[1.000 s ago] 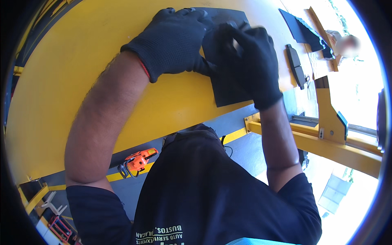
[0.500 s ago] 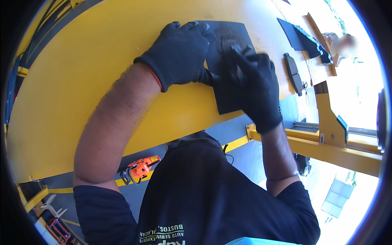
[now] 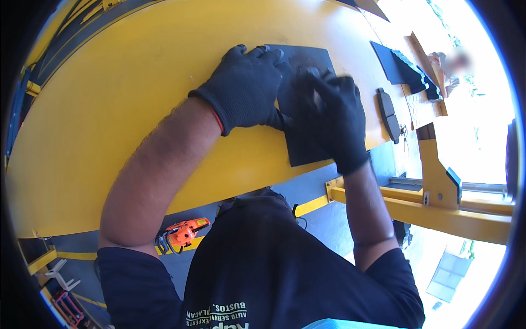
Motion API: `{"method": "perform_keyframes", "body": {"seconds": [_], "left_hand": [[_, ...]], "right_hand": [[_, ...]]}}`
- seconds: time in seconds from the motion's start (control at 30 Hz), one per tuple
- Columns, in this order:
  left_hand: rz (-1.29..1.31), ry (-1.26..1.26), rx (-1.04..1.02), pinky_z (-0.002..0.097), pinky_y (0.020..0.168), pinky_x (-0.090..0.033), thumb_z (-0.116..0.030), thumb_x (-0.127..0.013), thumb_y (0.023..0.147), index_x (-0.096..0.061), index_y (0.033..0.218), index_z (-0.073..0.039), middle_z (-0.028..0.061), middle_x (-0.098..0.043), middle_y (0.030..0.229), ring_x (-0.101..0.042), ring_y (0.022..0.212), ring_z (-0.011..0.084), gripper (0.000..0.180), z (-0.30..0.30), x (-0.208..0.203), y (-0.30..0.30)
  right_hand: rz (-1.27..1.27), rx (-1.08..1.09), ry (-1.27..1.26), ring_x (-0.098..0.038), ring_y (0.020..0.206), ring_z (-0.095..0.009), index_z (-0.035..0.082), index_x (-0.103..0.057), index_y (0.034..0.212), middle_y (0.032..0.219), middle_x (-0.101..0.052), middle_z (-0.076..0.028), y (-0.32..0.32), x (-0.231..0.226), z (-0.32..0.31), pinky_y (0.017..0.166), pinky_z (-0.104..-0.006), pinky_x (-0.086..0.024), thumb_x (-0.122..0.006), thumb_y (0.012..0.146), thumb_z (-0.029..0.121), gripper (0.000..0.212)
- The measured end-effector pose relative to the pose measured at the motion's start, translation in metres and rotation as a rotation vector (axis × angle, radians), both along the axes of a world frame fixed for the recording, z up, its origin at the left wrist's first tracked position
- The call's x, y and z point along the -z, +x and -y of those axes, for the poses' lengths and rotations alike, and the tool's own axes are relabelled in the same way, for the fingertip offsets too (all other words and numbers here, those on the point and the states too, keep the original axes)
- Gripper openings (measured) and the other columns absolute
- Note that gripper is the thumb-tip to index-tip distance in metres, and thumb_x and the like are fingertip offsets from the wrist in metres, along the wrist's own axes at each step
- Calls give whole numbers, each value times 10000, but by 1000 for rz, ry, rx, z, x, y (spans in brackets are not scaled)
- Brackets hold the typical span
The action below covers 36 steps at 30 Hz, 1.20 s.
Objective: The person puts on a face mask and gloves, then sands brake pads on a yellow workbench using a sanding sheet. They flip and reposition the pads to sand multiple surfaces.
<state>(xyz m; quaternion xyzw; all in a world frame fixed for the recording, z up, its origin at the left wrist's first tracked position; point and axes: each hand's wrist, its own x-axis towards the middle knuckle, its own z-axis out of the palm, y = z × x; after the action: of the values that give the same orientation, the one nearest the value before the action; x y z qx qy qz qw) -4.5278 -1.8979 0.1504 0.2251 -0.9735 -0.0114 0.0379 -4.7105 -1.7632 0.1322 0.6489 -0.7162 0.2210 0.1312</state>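
A dark, flat rectangular sheet, like sandpaper, lies on the yellow table with a scuffed patch toward its far end. My left hand, in a black knit glove, rests on its left edge, fingers stretched forward and thumb out against the sheet. Over the middle and right of the sheet is my right hand, also gloved, its fingers bent and closed. Motion smears those fingers, and whatever lies under them is hidden. A dark brake pad sits on the table just right of that hand.
The yellow table curves past my body. Beyond the brake pad, a dark folded cloth or sheet lies at the far right. A yellow steel frame stands right of me. An orange power tool is below the table's edge. Another person is at far right.
My right hand has slid a little toward the far end of the sheet. My left hand stays at the sheet's left edge. The whole view has shifted slightly.
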Motion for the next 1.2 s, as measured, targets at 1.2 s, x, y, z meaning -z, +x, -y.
{"method": "perform_keyframes", "body": {"seconds": [1.2], "left_hand": [[13, -10, -76, 554, 1319, -263, -843, -694, 830, -453, 1652, -96, 165, -441, 1712, -389, 1601, 351, 1137, 1, 7, 6]], "right_hand": [[7, -120, 120, -680, 1062, -392, 168, -763, 1266, 1184, -669, -184, -4, -8, -13, 839, -475, -583, -821, 931, 326, 374]]}}
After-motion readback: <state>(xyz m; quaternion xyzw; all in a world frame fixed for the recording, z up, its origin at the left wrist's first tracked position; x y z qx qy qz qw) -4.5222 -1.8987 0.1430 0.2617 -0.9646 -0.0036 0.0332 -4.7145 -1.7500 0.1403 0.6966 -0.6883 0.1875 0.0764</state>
